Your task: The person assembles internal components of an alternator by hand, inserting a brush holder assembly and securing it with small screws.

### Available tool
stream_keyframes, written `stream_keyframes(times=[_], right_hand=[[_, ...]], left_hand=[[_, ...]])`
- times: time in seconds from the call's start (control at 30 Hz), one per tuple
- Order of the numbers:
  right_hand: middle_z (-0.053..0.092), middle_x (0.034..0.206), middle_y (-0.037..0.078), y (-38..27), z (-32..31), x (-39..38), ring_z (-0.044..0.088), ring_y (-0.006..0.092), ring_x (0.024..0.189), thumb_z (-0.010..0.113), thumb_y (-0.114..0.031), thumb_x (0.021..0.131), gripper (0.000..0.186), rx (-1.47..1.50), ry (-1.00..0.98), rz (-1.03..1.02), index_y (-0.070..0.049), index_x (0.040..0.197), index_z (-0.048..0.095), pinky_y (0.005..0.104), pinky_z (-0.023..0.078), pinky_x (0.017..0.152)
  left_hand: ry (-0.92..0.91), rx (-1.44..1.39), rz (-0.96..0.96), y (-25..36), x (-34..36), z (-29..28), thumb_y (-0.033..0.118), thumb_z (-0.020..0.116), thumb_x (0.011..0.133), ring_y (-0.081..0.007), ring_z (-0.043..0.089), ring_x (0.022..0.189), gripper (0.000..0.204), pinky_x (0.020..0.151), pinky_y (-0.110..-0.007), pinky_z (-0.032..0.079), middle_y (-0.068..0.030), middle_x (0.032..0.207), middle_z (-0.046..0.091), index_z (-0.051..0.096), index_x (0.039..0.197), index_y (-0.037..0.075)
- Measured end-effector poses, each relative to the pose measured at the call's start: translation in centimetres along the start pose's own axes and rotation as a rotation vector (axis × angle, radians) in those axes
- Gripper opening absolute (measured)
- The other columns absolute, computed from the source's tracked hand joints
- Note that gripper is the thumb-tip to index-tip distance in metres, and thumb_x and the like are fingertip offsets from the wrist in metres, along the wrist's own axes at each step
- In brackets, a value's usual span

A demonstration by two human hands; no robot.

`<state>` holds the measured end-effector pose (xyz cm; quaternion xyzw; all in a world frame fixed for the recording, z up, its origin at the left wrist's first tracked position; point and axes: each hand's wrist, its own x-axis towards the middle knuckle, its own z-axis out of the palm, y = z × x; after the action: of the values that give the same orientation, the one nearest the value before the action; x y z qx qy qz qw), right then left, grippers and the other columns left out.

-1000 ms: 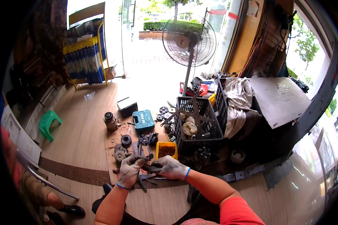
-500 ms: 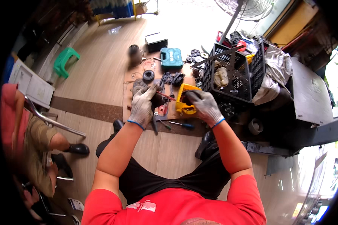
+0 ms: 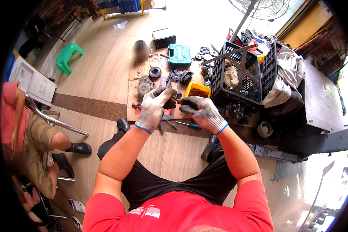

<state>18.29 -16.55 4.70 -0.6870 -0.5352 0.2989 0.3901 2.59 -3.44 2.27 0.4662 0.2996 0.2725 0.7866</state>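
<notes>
Both my hands wear greyish-white gloves with blue cuffs and dark, dirty fingers. My left hand (image 3: 155, 105) is closed on a thin dark-red stick-like piece (image 3: 176, 100), whose kind is too small to tell. Its other end meets the bent fingertips of my right hand (image 3: 203, 112), which pinch together there. Just beyond the right hand stands a yellow container (image 3: 199, 86) with reddish-brown stuff in it. Ahead of my left hand lie a round grey part (image 3: 144, 89) and a black ring-shaped part (image 3: 155, 72). A blue-handled screwdriver (image 3: 189, 124) lies below the hands.
A teal tool case (image 3: 179, 55), a black box (image 3: 164, 38) and loose black parts (image 3: 179, 76) are on the cardboard (image 3: 133, 112). Black crates (image 3: 236, 87) are at the right, near a standing fan (image 3: 261, 7). A seated person (image 3: 38, 143) and a green stool (image 3: 69, 60) are at the left.
My right hand has moved left from the yellow container to the red piece at my left hand. The container, tilted and touched before, now stands apart from the hand with its contents showing.
</notes>
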Motion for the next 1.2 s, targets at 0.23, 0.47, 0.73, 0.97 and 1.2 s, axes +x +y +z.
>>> stream_keyframes(times=[0.23,0.47,0.73,0.97,1.2], right_hand=[[0.070,0.088,0.020,0.3,0.7,0.3,0.068,0.0325,0.078,0.075,-0.027,0.091,0.026,-0.026,0.030,-0.031,-0.003,0.102,0.073,0.0381,0.053,0.072],[0.067,0.082,0.020,0.8,0.8,0.4,0.066,0.0360,0.074,0.074,-0.030,0.092,0.027,-0.111,0.042,-0.066,-0.003,0.096,0.071,0.0412,0.052,0.068],[0.068,0.084,0.017,1.0,1.0,0.4,0.067,0.0365,0.078,0.069,-0.033,0.094,0.027,-0.170,0.064,-0.137,-0.007,0.098,0.071,0.0416,0.052,0.069],[0.067,0.078,0.015,0.4,1.6,0.4,0.069,0.0358,0.075,0.066,-0.032,0.095,0.024,-0.435,0.141,-0.257,-0.008,0.093,0.070,0.0447,0.052,0.065],[0.067,0.073,0.014,1.3,2.7,0.6,0.068,0.0358,0.073,0.066,-0.033,0.095,0.026,-0.596,0.148,-0.239,-0.008,0.090,0.069,0.0445,0.052,0.063]], left_hand=[[-0.055,0.026,0.007,-0.1,-0.4,0.1,0.021,0.063,0.103,-0.0178,0.073,0.080,0.026,0.077,-0.031,0.060,-0.0093,0.093,0.073,0.069,0.110,-0.003],[-0.022,0.028,0.053,-0.4,-0.6,0.5,0.019,0.066,0.101,-0.0100,0.068,0.077,0.022,0.072,-0.025,0.053,-0.0056,0.088,0.074,0.073,0.100,-0.002],[-0.055,0.128,0.058,0.1,-0.9,0.5,0.020,0.061,0.103,-0.0148,0.070,0.081,0.025,0.078,-0.027,0.054,-0.0063,0.092,0.072,0.071,0.109,-0.001],[0.053,0.103,0.073,-0.6,-0.7,0.4,0.020,0.063,0.102,-0.0132,0.068,0.081,0.021,0.077,-0.027,0.054,-0.0053,0.091,0.072,0.072,0.105,0.001],[0.080,0.021,-0.087,-1.2,0.1,-0.4,0.021,0.065,0.101,-0.0163,0.070,0.078,0.022,0.074,-0.030,0.058,-0.0072,0.089,0.072,0.070,0.108,0.000]])
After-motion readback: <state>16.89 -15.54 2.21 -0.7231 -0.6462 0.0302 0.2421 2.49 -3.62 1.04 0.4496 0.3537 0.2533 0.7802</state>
